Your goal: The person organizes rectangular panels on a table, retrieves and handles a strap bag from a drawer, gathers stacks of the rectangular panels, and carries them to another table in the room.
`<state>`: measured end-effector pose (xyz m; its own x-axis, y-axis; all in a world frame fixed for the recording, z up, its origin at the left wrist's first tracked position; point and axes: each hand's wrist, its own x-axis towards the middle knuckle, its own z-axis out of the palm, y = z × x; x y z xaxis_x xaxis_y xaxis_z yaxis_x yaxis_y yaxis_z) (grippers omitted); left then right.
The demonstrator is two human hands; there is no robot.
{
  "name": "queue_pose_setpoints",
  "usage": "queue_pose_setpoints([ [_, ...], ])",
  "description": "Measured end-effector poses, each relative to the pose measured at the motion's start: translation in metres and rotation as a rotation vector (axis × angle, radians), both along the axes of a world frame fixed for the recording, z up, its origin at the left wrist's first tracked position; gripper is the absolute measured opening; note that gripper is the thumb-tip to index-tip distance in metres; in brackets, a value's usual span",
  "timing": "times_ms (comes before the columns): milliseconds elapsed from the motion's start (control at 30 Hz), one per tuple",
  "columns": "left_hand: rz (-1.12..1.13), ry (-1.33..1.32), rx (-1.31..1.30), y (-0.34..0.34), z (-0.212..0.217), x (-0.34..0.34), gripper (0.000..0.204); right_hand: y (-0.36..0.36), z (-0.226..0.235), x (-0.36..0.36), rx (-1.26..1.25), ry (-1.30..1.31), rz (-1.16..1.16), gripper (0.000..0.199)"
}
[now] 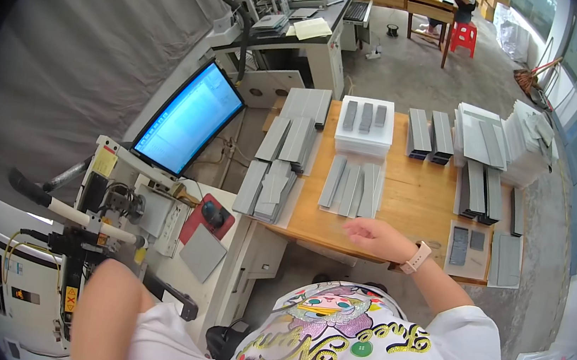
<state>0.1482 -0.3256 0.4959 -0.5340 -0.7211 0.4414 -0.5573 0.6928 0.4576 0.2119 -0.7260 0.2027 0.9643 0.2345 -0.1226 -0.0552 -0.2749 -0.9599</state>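
Observation:
My right hand (372,235), with a pale band on its wrist, hovers at the front edge of the wooden table (412,215). Its fingers are loosely stretched out and nothing shows in them. Just beyond it lie long grey strips (352,187), some askew, on a pale sheet. My left arm (106,309) is bent beside the machine (101,230) at the left; the left hand itself does not show. Stacks of grey strips (295,142) line the table's left side. Three short grey pieces (367,118) rest on a white stack (362,144) at the back.
Left of the table stand a lit monitor (192,119), a mouse (213,214) on a red pad and a grey panel (202,253). More strip stacks (481,191) and white sheets (527,147) fill the table's right side. Farther back, a person sits near a red stool (464,40).

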Motion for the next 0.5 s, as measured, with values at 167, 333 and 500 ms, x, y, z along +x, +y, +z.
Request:
queue_pose_setpoints([
  [167, -0.109, 0.016, -0.031, 0.138, 0.002, -0.026, 0.012, 0.031, 0.028, 0.014, -0.007, -0.012, 0.101, 0.029],
  [333, -0.273, 0.029, -0.090, 0.095, -0.001, 0.020, 0.012, 0.051, 0.054, 0.020, 0.170, -0.009, 0.161, 0.030],
  [500, -0.482, 0.013, -0.124, 0.017, -0.007, 0.070, 0.012, 0.058, 0.044, 0.015, 0.162, 0.034, 0.072, 0.029],
])
